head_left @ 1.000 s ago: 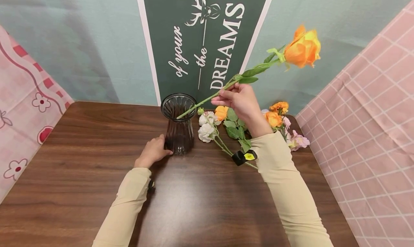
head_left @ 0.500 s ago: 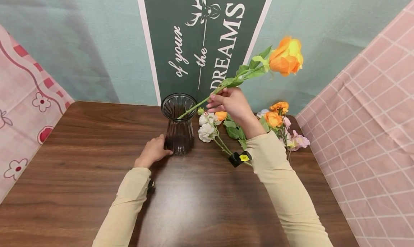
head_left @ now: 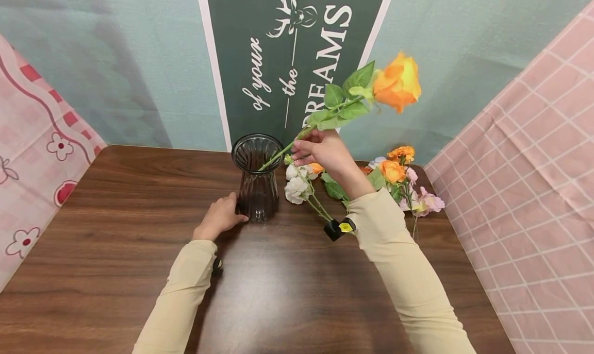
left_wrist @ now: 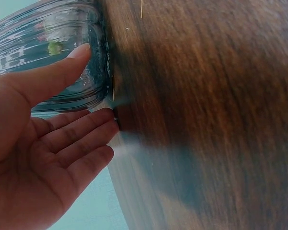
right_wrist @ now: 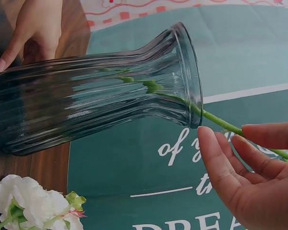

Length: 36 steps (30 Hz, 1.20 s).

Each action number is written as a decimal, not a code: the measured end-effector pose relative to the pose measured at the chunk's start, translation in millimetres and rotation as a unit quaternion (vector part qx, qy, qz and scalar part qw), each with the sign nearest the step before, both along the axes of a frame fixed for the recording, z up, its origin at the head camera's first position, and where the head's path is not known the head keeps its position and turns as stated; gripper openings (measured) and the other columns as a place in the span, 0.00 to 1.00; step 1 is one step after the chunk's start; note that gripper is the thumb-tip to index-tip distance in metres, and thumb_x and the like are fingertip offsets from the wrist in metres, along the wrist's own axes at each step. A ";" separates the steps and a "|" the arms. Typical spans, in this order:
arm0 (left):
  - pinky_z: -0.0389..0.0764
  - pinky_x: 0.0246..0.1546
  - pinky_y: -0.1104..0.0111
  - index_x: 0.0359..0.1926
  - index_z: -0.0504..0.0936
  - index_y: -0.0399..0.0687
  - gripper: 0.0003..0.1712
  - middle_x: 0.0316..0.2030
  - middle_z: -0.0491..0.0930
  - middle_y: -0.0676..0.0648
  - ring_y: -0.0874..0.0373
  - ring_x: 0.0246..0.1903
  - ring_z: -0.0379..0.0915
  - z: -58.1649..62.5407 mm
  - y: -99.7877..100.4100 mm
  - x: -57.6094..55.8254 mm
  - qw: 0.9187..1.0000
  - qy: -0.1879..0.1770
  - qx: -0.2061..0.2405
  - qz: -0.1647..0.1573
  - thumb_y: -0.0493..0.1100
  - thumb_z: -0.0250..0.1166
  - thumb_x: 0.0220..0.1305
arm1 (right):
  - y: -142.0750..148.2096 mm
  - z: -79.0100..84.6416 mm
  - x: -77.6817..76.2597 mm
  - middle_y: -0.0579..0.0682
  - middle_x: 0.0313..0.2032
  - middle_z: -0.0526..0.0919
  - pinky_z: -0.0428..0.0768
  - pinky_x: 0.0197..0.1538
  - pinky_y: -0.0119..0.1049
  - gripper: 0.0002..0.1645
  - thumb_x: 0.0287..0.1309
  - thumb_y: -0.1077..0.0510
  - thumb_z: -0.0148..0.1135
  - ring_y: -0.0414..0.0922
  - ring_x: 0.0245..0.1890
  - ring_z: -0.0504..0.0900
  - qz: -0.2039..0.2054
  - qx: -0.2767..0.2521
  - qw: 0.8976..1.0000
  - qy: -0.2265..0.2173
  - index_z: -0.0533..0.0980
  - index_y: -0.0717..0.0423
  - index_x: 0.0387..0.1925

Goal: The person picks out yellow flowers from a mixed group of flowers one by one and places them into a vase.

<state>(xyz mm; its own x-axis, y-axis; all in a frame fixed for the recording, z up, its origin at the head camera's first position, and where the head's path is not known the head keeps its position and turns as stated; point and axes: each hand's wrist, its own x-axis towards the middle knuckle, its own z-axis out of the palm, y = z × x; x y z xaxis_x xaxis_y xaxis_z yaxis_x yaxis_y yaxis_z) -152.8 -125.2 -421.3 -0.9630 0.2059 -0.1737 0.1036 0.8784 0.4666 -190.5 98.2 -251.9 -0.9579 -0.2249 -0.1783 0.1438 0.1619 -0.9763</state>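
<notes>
With thumb and fingers, my right hand [head_left: 320, 150] pinches the green stem of an orange-yellow rose [head_left: 396, 83]. The rose slants up to the right, leaves spread below its bloom. Its lower end runs through the mouth of a dark, ribbed glass vase [head_left: 258, 194]; in the right wrist view the stem tip [right_wrist: 151, 86] shows inside the glass. The vase stands upright on the table. Low at its left side rests my left hand [head_left: 220, 217]. The left wrist view shows the thumb [left_wrist: 69, 67] over the glass near the base and the other fingers extended beside it.
White flowers [head_left: 297, 186] lie just right of the vase on the wooden table [head_left: 269, 287]. Farther right are orange flowers [head_left: 393, 171] and pink flowers [head_left: 429, 200], partly behind my right forearm. A dark green printed hanging [head_left: 250, 14] and pink-checked cloth [head_left: 533, 153] bound the table.
My right hand has moved left and slightly down toward the vase, bringing the rose with it; the bloom shifted left and its leaves turned. The left hand and vase have stayed in place.
</notes>
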 end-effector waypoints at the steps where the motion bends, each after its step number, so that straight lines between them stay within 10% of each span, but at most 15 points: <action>1: 0.70 0.45 0.47 0.52 0.65 0.24 0.36 0.45 0.73 0.26 0.33 0.44 0.71 0.5 -0.1 0.1 1.000 -0.002 0.001 0.001 0.48 0.68 0.53 | 0.2 -0.1 0.3 0.62 0.36 0.77 0.79 0.40 0.40 0.09 0.61 0.66 0.54 0.45 0.28 0.81 -0.005 -0.001 1.000 -0.005 0.71 0.70 0.40; 11: 0.69 0.45 0.47 0.53 0.64 0.23 0.37 0.46 0.72 0.26 0.32 0.45 0.70 1.7 -0.5 0.1 1.000 -0.005 0.004 -0.001 0.47 0.68 0.54 | 1.1 0.0 1.9 0.62 0.32 0.78 0.80 0.38 0.40 0.06 0.60 0.69 0.53 0.47 0.26 0.81 -0.013 -0.027 1.000 -0.001 0.71 0.70 0.37; 36: 0.70 0.44 0.47 0.53 0.64 0.24 0.36 0.46 0.73 0.27 0.33 0.44 0.70 -1.2 -0.7 -0.8 1.000 -0.010 0.003 0.002 0.47 0.67 0.54 | 1.8 -13.5 2.8 0.60 0.28 0.79 0.81 0.32 0.42 0.08 0.60 0.69 0.52 0.53 0.26 0.81 0.089 0.100 0.990 0.041 0.74 0.74 0.37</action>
